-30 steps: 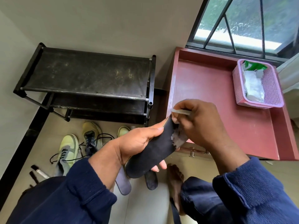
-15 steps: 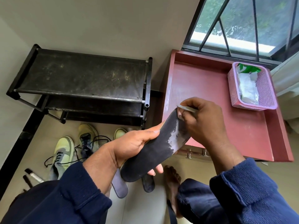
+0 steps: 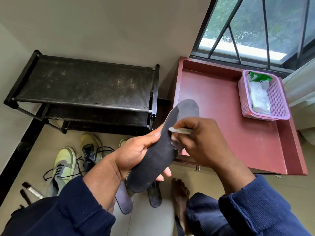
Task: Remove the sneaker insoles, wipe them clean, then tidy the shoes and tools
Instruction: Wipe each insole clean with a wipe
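Observation:
My left hand (image 3: 136, 155) grips a dark insole (image 3: 158, 155) by its lower half, the toe end tilted up to the right. My right hand (image 3: 202, 142) pinches a white wipe (image 3: 180, 131) and presses it on the middle of the insole. The toe part of the insole looks paler grey. Two more insoles (image 3: 124, 200) (image 3: 155, 196) lie on the floor below my hands. Yellow-green sneakers (image 3: 63, 164) (image 3: 90, 147) with loose black laces sit on the floor at the left; the toe of a third shoe (image 3: 123, 142) peeks out behind my left hand.
A black shoe rack (image 3: 85, 89) stands against the wall. A red tabletop (image 3: 230, 126) with raised edges holds a pink basket (image 3: 279, 103) of wipes at the right. A small brush or tube (image 3: 33, 191) lies at the floor's left. My bare foot (image 3: 180, 193) rests on the floor.
My right hand with the wipe has slid down from the insole's toe end to its middle, leaving the toe uncovered. The insole has tilted up more.

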The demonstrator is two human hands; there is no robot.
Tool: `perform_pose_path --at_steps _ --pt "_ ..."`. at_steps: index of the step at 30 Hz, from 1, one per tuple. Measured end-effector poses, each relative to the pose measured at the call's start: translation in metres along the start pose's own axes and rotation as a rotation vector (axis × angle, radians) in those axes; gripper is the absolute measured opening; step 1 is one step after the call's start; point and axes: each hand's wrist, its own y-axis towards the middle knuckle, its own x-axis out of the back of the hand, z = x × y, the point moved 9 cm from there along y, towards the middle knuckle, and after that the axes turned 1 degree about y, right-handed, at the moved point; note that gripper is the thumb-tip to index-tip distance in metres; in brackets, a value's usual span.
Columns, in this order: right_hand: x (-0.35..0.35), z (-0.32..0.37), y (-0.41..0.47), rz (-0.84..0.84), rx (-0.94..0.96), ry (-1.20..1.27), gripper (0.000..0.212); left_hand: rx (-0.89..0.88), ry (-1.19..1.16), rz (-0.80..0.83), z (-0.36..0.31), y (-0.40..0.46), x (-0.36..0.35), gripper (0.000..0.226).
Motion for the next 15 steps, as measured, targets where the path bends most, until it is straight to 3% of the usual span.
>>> perform_pose_path --at_steps 3,8,13,15 --pt "-0.017 0.017 -0.005 0.091 0.108 -0.043 0.017 -0.035 -0.011 -0.017 -0.005 0.001 0.002 0.050" --pt "0.008 -0.011 0.002 -0.151 -0.043 -0.069 0.013 -0.051 -0.031 -0.002 -0.010 -0.001 0.002 0.051" --pt "-0.017 0.010 -0.003 0.084 0.116 0.001 0.014 -0.087 -0.039 -0.025 -0.015 -0.002 0.004 0.049" --pt "-0.012 0.006 0.000 0.023 0.108 -0.015 0.013 -0.096 -0.041 -0.031 -0.017 -0.003 0.005 0.049"
